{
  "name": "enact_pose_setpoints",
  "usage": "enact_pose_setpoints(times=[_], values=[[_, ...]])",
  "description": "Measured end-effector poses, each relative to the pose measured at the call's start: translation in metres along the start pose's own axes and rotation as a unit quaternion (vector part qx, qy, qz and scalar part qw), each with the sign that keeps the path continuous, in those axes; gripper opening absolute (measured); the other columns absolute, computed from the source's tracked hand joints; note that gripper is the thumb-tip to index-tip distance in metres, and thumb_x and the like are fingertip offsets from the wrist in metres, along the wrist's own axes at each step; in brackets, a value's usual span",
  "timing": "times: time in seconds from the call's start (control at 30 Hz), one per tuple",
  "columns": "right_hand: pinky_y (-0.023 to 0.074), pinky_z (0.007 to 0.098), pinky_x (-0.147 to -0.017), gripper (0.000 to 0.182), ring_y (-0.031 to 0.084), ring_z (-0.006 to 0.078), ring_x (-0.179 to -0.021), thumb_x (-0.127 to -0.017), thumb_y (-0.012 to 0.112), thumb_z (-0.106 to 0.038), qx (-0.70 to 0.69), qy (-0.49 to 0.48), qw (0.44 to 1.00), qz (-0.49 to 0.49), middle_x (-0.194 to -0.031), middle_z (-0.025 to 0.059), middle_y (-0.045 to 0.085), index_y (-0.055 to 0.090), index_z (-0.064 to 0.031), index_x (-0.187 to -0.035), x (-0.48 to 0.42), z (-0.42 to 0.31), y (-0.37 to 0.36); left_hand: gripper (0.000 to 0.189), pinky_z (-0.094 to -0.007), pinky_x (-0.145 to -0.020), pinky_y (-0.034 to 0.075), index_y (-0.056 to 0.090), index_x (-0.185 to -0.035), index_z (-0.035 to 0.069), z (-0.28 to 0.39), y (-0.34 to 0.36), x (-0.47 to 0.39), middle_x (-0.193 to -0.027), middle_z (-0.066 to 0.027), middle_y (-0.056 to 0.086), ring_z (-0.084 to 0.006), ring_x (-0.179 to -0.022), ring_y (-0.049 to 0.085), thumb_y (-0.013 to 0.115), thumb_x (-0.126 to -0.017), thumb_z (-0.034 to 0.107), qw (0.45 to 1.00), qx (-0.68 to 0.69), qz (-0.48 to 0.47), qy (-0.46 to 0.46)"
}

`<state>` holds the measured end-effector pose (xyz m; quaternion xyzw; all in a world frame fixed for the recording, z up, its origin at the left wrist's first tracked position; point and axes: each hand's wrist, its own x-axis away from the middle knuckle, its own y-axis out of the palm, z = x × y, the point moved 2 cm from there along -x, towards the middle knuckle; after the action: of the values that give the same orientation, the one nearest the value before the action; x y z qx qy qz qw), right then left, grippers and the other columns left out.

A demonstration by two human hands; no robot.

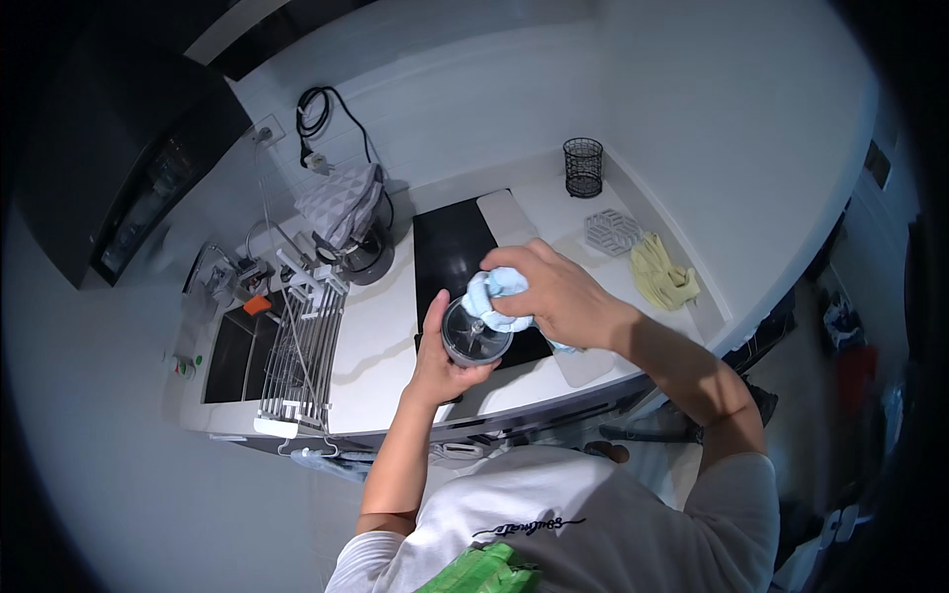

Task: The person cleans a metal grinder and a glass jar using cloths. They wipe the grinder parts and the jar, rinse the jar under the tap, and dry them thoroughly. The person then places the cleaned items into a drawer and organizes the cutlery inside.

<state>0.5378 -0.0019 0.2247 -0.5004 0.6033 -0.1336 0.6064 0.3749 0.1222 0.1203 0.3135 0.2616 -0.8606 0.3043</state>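
My left hand [436, 376] is wrapped around a round blender cup [463, 350] with metal blades inside, its open top tilted up towards me. A bunched light blue cloth [485, 296] is gripped in my right hand [567, 300]. The cloth touches the cup's far right rim and covers part of the opening. Both hands are held above a black glass cooktop [448, 237], which they partly hide.
Left of the cooktop, a roll-up steel rack [302, 356] lies across part of the sink [226, 363]. Behind it a patterned cloth [345, 200] covers a dark appliance [371, 259]. At right are a black wire basket [583, 169], a grey trivet [612, 231] and yellow rubber gloves [660, 276].
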Motion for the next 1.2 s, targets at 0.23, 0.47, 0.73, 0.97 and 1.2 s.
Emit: enact_pose_setpoints(times=[0.23,0.47,0.73,0.97,1.2], values=[[0.0453,0.0354,-0.084,0.033,0.049,0.0268,-0.105,-0.069,0.057,0.008,-0.065,-0.098,0.99,-0.081,-0.122,0.0052,0.051,0.07,-0.0112,-0.091,-0.017,0.004,-0.004,0.121,-0.0388,-0.109,0.026,-0.002,-0.147,0.008,0.018,0.0,-0.008,-0.141,-0.0187,0.031,-0.0276,-0.132,0.034,0.082,-0.06,0.009,0.987,0.096,-0.1,-0.081],[0.0413,0.038,-0.092,0.037,0.047,0.0308,-0.111,-0.068,0.053,0.01,-0.069,0.053,0.996,0.03,-0.119,0.0103,0.05,0.07,-0.0093,-0.094,-0.002,0.004,0.018,0.107,-0.0379,-0.099,0.039,0.008,-0.145,0.01,0.004,0.006,-0.009,-0.129,-0.0177,0.04,-0.0257,-0.117,0.047,0.079,-0.065,0.006,0.992,0.078,0.083,-0.058],[0.0365,0.028,-0.098,0.033,0.046,0.0195,-0.117,-0.083,0.049,0.006,-0.34,0.203,0.894,0.209,-0.122,0.0077,0.046,0.058,0.0012,-0.114,0.024,0.039,0.035,0.098,-0.0366,-0.099,0.037,0.015,-0.139,0.008,-0.013,-0.003,0.004,-0.128,-0.0144,0.034,-0.0238,-0.114,0.045,0.08,-0.065,0.01,0.988,-0.061,0.141,-0.021],[0.032,0.0414,-0.102,0.05,0.041,0.0351,-0.124,-0.095,0.044,-0.037,-0.285,0.103,0.921,0.246,-0.132,0.0247,0.041,0.047,0.0036,-0.125,-0.002,0.008,0.106,0.094,-0.0354,-0.099,0.034,0.017,-0.139,0.01,-0.005,0.021,-0.02,-0.122,-0.0125,0.043,-0.0217,-0.111,0.046,0.078,-0.071,0.028,0.958,0.129,0.232,-0.108],[0.0406,0.0282,-0.09,0.055,0.052,0.0128,-0.102,-0.099,0.037,-0.045,-0.502,0.245,0.824,0.098,-0.112,0.0068,0.059,0.051,0.0007,-0.125,-0.004,0.041,0.129,0.069,-0.0294,-0.082,0.047,0.036,-0.128,0.01,0.003,-0.004,-0.048,-0.104,-0.0092,0.056,-0.0182,-0.094,0.056,0.071,-0.078,0.042,0.901,0.347,0.233,-0.121]])
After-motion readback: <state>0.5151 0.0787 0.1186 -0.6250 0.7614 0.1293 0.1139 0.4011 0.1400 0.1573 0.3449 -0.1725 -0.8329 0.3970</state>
